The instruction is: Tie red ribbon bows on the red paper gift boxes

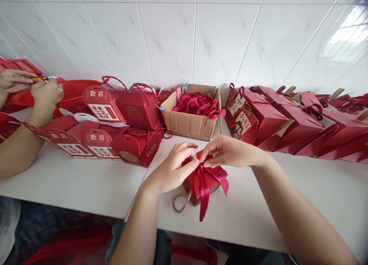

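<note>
On the white table in front of me lies a red gift box (192, 181) with a tan rope handle (181, 207) at its lower left. A crimson satin ribbon (204, 190) crosses its top, with two tails hanging toward me and to the right. My left hand (175, 163) pinches the ribbon near its knot, thumb and forefinger together. From the other side my right hand (227, 152) pinches the ribbon at the same spot. The fingers partly hide the knot.
Behind the box stands a cardboard carton (188, 123) of crimson ribbons. Rows of red gift boxes (296, 119) fill the right side. More red boxes (135, 144) are stacked on the left, by a red basin (77, 86). A co-worker's hands (47, 92) hold a small red item at far left.
</note>
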`<state>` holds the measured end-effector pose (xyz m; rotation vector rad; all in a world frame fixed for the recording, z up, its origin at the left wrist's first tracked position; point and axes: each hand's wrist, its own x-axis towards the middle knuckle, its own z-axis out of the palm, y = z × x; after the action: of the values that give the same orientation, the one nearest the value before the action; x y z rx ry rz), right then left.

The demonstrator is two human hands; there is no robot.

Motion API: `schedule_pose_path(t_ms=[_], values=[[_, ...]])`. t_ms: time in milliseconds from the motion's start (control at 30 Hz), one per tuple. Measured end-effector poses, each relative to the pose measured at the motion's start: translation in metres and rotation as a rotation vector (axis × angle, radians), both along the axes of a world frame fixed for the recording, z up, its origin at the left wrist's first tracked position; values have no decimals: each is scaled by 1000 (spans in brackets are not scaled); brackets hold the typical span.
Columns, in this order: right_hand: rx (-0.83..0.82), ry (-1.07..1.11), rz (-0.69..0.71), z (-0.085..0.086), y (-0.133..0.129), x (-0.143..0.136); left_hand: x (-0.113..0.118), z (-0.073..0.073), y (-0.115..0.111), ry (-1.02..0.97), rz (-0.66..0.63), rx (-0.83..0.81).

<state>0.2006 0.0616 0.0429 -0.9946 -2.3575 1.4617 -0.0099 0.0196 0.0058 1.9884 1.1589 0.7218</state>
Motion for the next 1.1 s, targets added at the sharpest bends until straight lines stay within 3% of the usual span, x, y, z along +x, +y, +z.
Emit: schedule_pose_path(t_ms=[267, 533, 767, 1100], values=[[7, 2, 20, 1, 1, 0, 0, 0, 1, 0, -52, 45], [14, -20, -19, -1, 1, -1, 10, -1, 5, 1, 102, 67], [-1, 35, 12, -1, 1, 0, 8, 4, 5, -205, 4, -118], [-1, -3, -16, -1, 1, 1, 5, -9, 9, -76, 26, 52]])
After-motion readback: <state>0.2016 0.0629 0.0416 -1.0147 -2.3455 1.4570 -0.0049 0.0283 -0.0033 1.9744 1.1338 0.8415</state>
